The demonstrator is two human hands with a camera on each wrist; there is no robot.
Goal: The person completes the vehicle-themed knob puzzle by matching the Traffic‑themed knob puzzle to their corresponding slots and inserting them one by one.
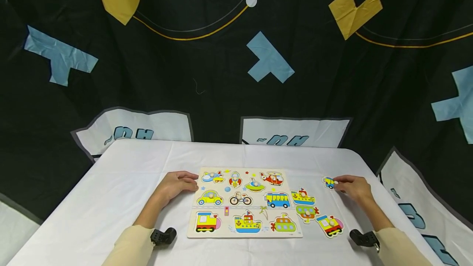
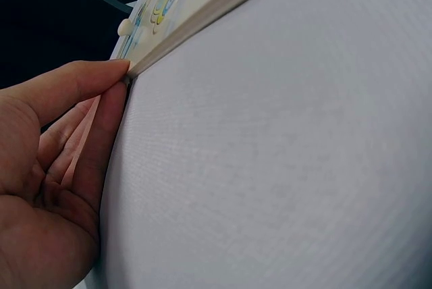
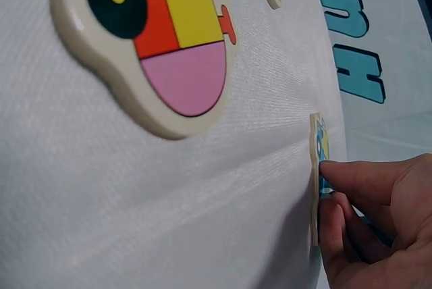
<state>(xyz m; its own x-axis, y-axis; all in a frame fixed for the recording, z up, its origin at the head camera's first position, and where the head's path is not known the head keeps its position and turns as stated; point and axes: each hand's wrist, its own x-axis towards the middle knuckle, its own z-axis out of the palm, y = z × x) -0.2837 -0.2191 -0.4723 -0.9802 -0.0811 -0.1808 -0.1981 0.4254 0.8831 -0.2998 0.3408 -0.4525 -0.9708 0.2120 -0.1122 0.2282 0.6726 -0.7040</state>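
Observation:
A wooden puzzle board [image 1: 221, 212] with vehicle pictures lies flat on the white table. My left hand [image 1: 176, 186] rests at its left edge; the left wrist view shows the thumb and a finger [image 2: 101, 127] touching that edge. On the right, my right hand [image 1: 352, 186] pinches a small yellow-and-blue bus piece [image 1: 327, 182] between thumb and fingers. Seen nearly edge-on in the right wrist view, the bus piece [image 3: 314, 167] is close to the tablecloth; whether it touches is unclear. Nearby lie a ship piece [image 1: 303, 197], a submarine piece [image 1: 306, 213] and a train piece [image 1: 330, 225].
Knobbed pieces such as the car [image 1: 209, 198], bicycle [image 1: 240, 198] and helicopter [image 1: 272, 178] sit in the board. White cloth covers the table [image 1: 148, 159]. Behind it hangs a black curtain [image 1: 207, 77] with blue and gold tape shapes.

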